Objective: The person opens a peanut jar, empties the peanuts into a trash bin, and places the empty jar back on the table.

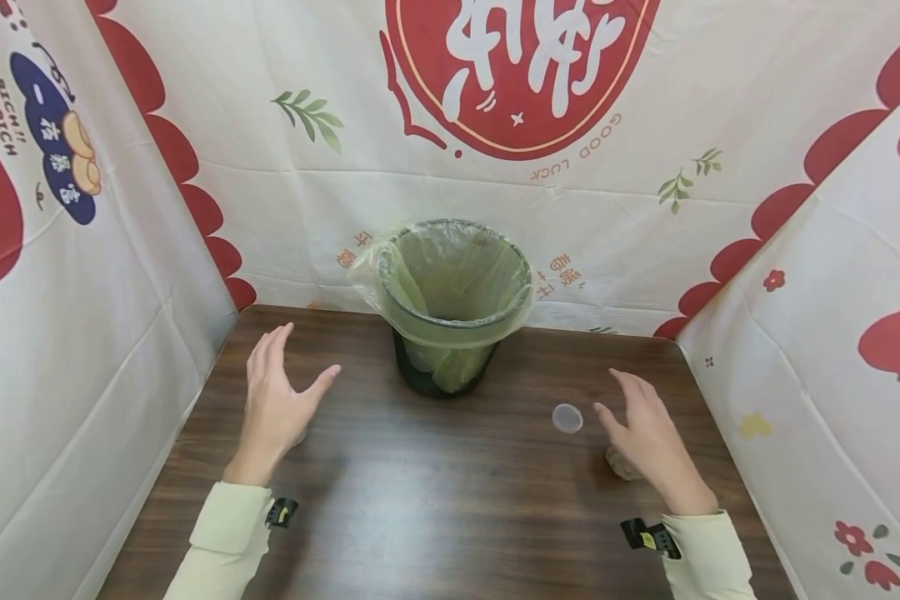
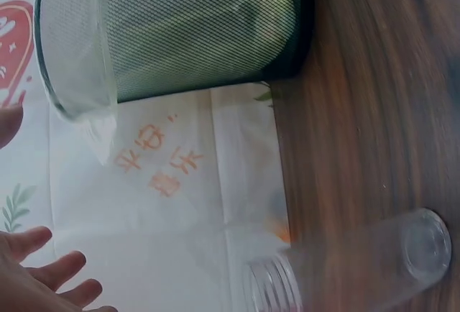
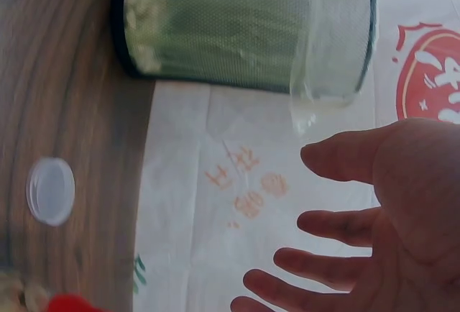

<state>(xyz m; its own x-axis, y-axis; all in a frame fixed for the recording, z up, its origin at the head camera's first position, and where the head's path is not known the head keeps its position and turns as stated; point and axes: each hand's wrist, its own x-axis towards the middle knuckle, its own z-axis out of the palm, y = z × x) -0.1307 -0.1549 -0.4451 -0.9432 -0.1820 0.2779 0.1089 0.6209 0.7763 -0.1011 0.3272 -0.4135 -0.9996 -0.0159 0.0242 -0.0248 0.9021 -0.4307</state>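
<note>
My left hand (image 1: 270, 408) is raised over the left side of the table, fingers and thumb spread, holding nothing. Below it stands a clear plastic jar (image 2: 359, 258) with a threaded, uncovered mouth, mostly hidden by the hand in the head view. On the right, my right hand (image 1: 648, 433) hovers with fingers apart and nothing in its grasp. Partly under it sits a small beige-brown thing (image 1: 621, 463); its kind cannot be made out. A round translucent lid (image 1: 567, 418) lies flat just left of the right fingertips.
A black mesh trash bin (image 1: 420, 375) with a pale green liner bag (image 1: 457, 333) folded over its rim stands at the table's back middle. Printed white cloth (image 1: 255, 208) encloses the brown wooden table (image 1: 420, 483) at the back and both sides.
</note>
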